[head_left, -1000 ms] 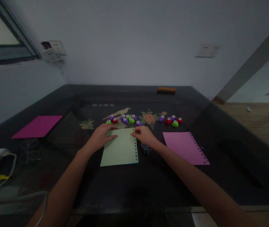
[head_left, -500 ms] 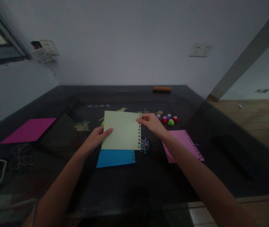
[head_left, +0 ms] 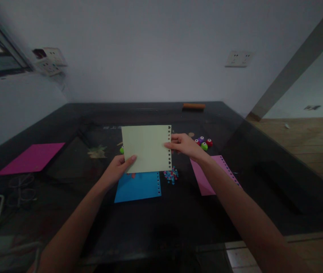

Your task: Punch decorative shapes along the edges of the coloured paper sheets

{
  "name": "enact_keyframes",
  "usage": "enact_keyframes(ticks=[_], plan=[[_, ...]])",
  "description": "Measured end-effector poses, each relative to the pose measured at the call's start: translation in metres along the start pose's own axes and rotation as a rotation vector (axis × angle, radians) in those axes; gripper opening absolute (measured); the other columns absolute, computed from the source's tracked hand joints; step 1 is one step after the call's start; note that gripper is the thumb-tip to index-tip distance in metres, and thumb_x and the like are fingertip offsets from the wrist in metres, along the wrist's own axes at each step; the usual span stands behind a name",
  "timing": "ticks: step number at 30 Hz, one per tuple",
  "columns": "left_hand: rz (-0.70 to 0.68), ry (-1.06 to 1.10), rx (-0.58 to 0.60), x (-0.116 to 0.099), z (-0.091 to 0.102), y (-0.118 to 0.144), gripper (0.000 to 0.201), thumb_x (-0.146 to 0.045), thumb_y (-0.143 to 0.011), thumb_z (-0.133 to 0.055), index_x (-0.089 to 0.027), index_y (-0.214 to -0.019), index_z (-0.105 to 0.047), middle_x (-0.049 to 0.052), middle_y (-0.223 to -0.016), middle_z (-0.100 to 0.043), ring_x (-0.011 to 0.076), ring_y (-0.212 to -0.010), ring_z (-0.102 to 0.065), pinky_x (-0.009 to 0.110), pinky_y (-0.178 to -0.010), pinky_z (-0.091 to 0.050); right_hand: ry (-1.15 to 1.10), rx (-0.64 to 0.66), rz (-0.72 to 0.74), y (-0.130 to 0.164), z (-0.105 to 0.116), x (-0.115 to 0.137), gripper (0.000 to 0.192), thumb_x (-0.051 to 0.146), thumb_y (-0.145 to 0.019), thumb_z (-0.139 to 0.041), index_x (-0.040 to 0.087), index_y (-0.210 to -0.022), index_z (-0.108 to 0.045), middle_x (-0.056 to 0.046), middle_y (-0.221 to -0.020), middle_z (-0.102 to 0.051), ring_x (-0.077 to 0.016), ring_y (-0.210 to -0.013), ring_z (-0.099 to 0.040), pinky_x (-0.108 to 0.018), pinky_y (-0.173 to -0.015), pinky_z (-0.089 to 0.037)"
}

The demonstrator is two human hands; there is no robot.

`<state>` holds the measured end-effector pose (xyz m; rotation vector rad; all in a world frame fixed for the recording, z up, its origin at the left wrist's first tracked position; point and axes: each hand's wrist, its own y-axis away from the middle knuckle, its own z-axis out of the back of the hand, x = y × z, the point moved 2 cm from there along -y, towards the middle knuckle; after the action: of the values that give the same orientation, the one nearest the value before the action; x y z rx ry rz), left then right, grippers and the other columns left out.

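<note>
The left hand (head_left: 118, 168) and the right hand (head_left: 184, 146) pinched the pale green sheet (head_left: 147, 148) above the blue sheet (head_left: 137, 187), paper bits (head_left: 171, 175) at 3 o'clock.

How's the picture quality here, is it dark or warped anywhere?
Head view: dim, underexposed, the black table swallowing detail; wide-angle lens bends the wall edges; the pale green sheet held by left hand and right hand stays readable, its punched holes visible.
</note>
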<state>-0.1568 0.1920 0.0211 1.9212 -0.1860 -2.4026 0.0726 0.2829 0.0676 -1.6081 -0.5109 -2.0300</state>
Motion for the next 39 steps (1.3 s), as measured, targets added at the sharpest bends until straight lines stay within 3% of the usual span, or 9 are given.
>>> enact_keyframes(ticks=[6,12,18,23,27,32,35,39], plan=[[-0.037,-0.009,-0.035,-0.003,0.000,0.001,0.038,-0.049,-0.080,-0.052,-0.016,-0.063,-0.056,-0.001,-0.044,-0.057,0.0111,-0.040,-0.048,0.020,-0.039,-0.034,0.066,0.120,-0.014,-0.001,-0.007,-0.005,0.018,0.034,-0.071,-0.066,0.017,-0.076,-0.067,-0.003,-0.075,-0.067,-0.0121,-0.063,-0.054,-0.024,-0.055,-0.038],[-0.063,-0.017,-0.032,-0.006,0.001,0.003,0.040,-0.050,-0.081,-0.051,-0.017,-0.059,-0.054,-0.002,-0.042,-0.053,0.0107,-0.039,-0.046,0.020,-0.039,-0.034,0.139,0.042,0.052,-0.001,0.004,-0.001,0.033,0.045,-0.082,-0.053,0.016,-0.071,-0.065,-0.002,-0.061,-0.062,-0.0093,-0.053,-0.050,-0.022,-0.047,-0.031],[-0.063,-0.011,-0.005,0.000,0.002,-0.001,0.039,-0.048,-0.083,-0.049,-0.016,-0.061,-0.055,-0.001,-0.043,-0.054,0.0104,-0.039,-0.047,0.020,-0.040,-0.034,0.080,-0.009,0.023,0.001,0.013,0.003,0.043,0.050,-0.085,-0.045,0.015,-0.068,-0.063,-0.006,-0.071,-0.067,-0.0107,-0.057,-0.057,-0.023,-0.048,-0.035],[-0.065,-0.025,-0.018,-0.005,0.000,0.002,0.041,-0.049,-0.081,-0.050,-0.016,-0.058,-0.054,-0.001,-0.042,-0.054,0.0108,-0.038,-0.046,0.020,-0.040,-0.034,0.191,0.114,0.041,0.003,0.002,-0.001,0.031,0.045,-0.076,-0.061,0.015,-0.072,-0.066,-0.003,-0.066,-0.064,-0.0112,-0.057,-0.053,-0.024,-0.051,-0.038],[-0.085,-0.045,0.009,-0.009,-0.005,0.004,0.042,-0.050,-0.081,-0.049,-0.016,-0.058,-0.054,-0.001,-0.041,-0.053,0.0111,-0.040,-0.048,0.021,-0.041,-0.035,0.191,0.127,-0.008,0.004,-0.004,-0.005,0.027,0.037,-0.065,-0.072,0.016,-0.082,-0.069,-0.005,-0.078,-0.068,-0.0167,-0.071,-0.059,-0.027,-0.060,-0.046],[-0.147,-0.085,0.097,-0.005,-0.019,0.002,0.043,-0.049,-0.084,-0.046,-0.014,-0.061,-0.057,0.001,-0.045,-0.057,0.0114,-0.044,-0.051,0.021,-0.045,-0.037,0.085,0.149,-0.088,0.010,0.000,-0.009,0.031,0.031,-0.064,-0.072,0.015,-0.091,-0.068,-0.008,-0.090,-0.069,-0.0209,-0.079,-0.063,-0.031,-0.067,-0.051],[-0.214,-0.073,0.156,-0.003,-0.027,0.001,0.041,-0.047,-0.086,-0.043,-0.014,-0.069,-0.060,0.004,-0.059,-0.065,0.0114,-0.047,-0.054,0.023,-0.049,-0.041,0.029,0.068,-0.126,0.020,0.011,-0.015,0.033,0.028,-0.063,-0.071,0.015,-0.093,-0.066,-0.008,-0.088,-0.069,-0.0213,-0.078,-0.063,-0.032,-0.067,-0.051],[-0.238,-0.054,0.166,0.000,-0.028,-0.003,0.038,-0.042,-0.089,-0.039,-0.013,-0.084,-0.062,0.007,-0.076,-0.069,0.0115,-0.050,-0.058,0.024,-0.052,-0.043,0.080,-0.128,-0.160,0.039,0.033,-0.031,0.023,0.031,-0.064,-0.070,0.014,-0.080,-0.067,-0.007,-0.072,-0.068,-0.0165,-0.059,-0.058,-0.029,-0.052,-0.045]])
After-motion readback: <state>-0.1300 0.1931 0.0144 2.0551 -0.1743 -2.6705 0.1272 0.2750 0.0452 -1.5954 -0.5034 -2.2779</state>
